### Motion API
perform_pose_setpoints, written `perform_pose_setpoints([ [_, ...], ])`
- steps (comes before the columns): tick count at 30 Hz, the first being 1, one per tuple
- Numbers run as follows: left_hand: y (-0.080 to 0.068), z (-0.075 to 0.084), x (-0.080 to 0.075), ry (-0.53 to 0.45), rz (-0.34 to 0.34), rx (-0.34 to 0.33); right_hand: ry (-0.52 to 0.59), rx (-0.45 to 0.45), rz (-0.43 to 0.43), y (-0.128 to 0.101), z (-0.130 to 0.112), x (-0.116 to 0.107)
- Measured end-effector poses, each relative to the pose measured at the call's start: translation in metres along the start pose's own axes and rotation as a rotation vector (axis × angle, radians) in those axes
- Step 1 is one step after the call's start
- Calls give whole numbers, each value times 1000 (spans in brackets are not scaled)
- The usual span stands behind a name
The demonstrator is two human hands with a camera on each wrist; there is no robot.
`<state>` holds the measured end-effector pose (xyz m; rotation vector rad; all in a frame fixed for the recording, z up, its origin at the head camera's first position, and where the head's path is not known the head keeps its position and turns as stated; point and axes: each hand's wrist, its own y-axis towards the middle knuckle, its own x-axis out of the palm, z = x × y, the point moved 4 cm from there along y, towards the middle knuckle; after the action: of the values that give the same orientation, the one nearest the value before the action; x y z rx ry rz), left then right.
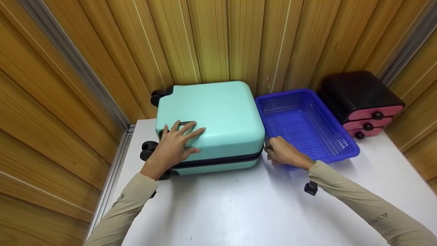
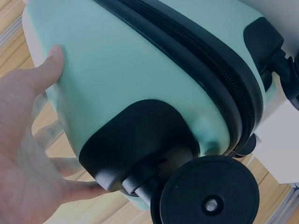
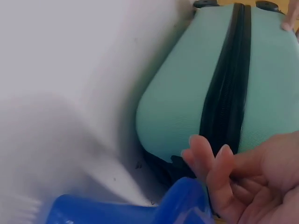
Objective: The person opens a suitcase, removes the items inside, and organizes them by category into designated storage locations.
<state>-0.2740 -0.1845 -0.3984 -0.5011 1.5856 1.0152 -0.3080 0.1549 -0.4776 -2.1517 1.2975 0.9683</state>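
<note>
White table (image 1: 239, 212), shut mint suitcase (image 1: 218, 116), empty blue basket (image 1: 300, 126)

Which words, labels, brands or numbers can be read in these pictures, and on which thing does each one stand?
None can be read for sure.
Right sleeve: small pale letters, upside down and too blurred to quote.
Left sleeve: a faint mark, too small to read.
Mint suitcase: a small dark plate near the left hand; any text on it is too small to tell.
Blue basket and black drawer unit: no text shows.

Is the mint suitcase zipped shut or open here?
Shut. The suitcase lies flat, both shells meeting along the black zipper band, with no gap visible.
</note>
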Motion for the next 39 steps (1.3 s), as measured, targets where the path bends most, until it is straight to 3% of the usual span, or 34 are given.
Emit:
perform_pose_setpoints([
  [8, 2, 2, 3, -4, -21, -13, -31, -170, -118, -24, -16, 16],
  [18, -2, 1, 5, -9, -14, -10, 28, -299, -196, -14, -40, 39],
  [30, -1, 0, 4, 2, 1, -1, 124, -263, -235, -8, -41, 45],
  [35, 0, 1, 4, -22, -21, -10, 159, -261, -237, -8, -40, 47],
  [39, -1, -1, 2, -63, -55, -37, 258, -233, -272, -8, -38, 54],
])
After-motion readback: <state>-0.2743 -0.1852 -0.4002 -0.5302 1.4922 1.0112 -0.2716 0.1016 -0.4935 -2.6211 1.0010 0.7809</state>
